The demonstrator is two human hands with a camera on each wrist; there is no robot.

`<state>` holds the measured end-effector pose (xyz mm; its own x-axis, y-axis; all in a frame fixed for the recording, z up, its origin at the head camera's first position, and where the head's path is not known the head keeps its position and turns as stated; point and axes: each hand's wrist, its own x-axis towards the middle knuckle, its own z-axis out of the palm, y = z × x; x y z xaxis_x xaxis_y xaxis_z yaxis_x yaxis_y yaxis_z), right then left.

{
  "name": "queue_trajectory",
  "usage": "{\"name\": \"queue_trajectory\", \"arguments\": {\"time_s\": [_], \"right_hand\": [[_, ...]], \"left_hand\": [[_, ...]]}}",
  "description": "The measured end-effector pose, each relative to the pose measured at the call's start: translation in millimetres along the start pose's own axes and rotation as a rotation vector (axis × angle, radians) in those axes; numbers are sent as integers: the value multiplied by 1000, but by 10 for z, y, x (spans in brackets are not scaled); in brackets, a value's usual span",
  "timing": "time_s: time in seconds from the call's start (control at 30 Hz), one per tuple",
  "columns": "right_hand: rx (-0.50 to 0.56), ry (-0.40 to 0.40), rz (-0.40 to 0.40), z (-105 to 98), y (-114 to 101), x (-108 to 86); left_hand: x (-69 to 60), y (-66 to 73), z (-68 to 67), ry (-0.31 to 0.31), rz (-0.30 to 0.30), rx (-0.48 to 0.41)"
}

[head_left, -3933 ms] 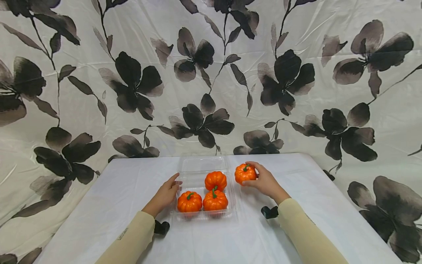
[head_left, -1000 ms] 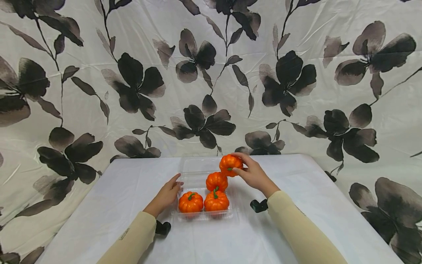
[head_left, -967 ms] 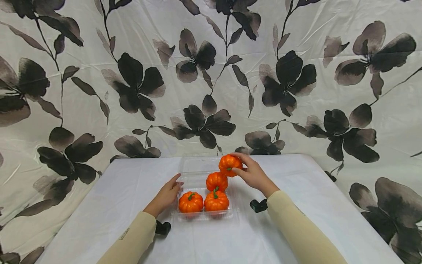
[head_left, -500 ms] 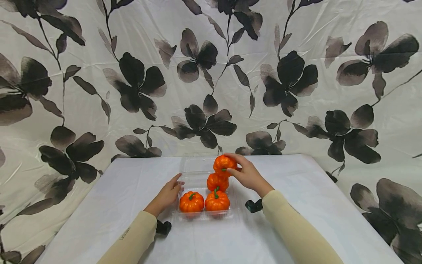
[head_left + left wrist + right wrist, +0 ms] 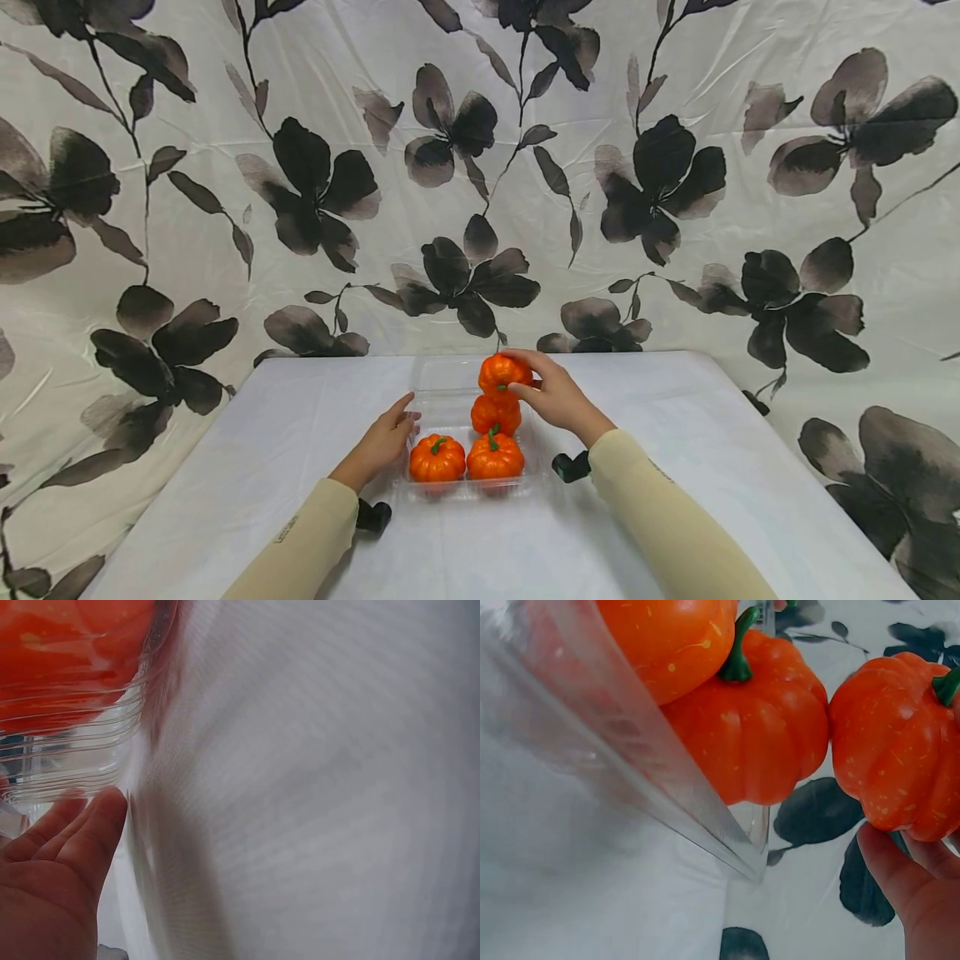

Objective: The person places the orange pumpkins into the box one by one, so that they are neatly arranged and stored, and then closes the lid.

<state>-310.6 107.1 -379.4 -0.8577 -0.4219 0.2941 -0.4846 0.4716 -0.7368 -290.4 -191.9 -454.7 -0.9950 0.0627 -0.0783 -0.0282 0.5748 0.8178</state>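
Up at the back of the clear box (image 5: 444, 408), the right hand (image 5: 557, 393) has its grip round the held pumpkin (image 5: 504, 374). That pumpkin sits to the left of the palm, tucked between the thumb and the fingers. The thumb is on its near side, and a finger goes over its top at the back. It is tipped, so its green stem (image 5: 504, 387) points toward the person. Just in front of it is the back pumpkin (image 5: 496, 414), in the right side of the box. In the right wrist view the two look very close, but I can't tell if they touch.

Two more sit in the front of the box, side by side: the left front pumpkin (image 5: 437, 459) and the right front pumpkin (image 5: 495, 457).

The left hand (image 5: 382, 437) has a wide, loose grip with no pumpkin in it. Its fingers reach out to the left side of the box. The box stands on the white counter (image 5: 300, 425), and its see-through lid (image 5: 446, 375) is folded back.
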Motion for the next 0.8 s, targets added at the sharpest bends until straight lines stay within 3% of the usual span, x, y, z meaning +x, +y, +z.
{"name": "queue_trajectory", "arguments": {"time_s": [0.27, 0.8], "right_hand": [[-37, -13, 10, 30, -12, 29], [-195, -71, -92, 52, -125, 118]], "left_hand": [[10, -14, 5, 4, 5, 2], [34, -26, 7, 2, 2, 14]]}}
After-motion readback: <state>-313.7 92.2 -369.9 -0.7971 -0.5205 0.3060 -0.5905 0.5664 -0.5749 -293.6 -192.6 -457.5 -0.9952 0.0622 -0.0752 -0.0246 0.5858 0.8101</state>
